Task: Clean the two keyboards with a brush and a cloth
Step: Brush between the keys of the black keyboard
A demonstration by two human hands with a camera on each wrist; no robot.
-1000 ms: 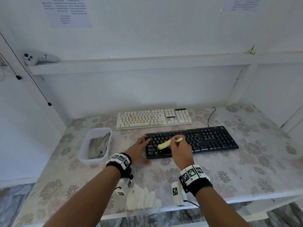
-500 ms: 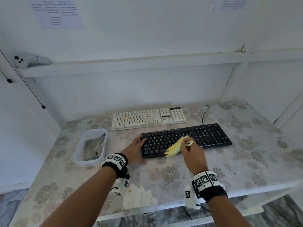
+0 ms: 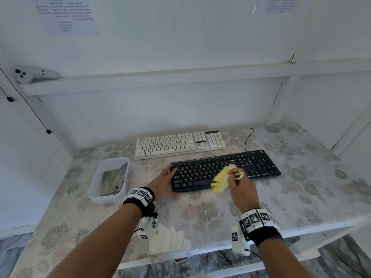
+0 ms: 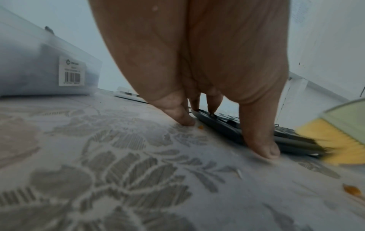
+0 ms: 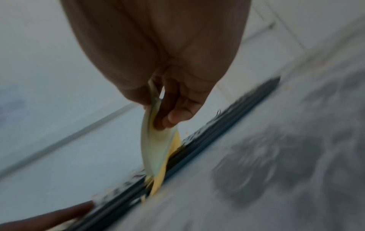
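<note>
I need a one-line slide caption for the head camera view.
Right hand sweeps a yellow brush over the black keyboard, left hand steadying it.

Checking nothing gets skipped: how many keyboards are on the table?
2. The white keyboard lies at the back; the black keyboard lies in front of it, under the brush.

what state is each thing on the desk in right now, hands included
black keyboard: flat on the table, being brushed
brush: gripped by the right hand, bristles at the black keyboard's near edge
right hand: curled round the brush handle
left hand: fingers straight, bracing the black keyboard's left end
white keyboard: untouched, orange stains on keys
plastic tub: open, a crumpled cloth inside
</note>
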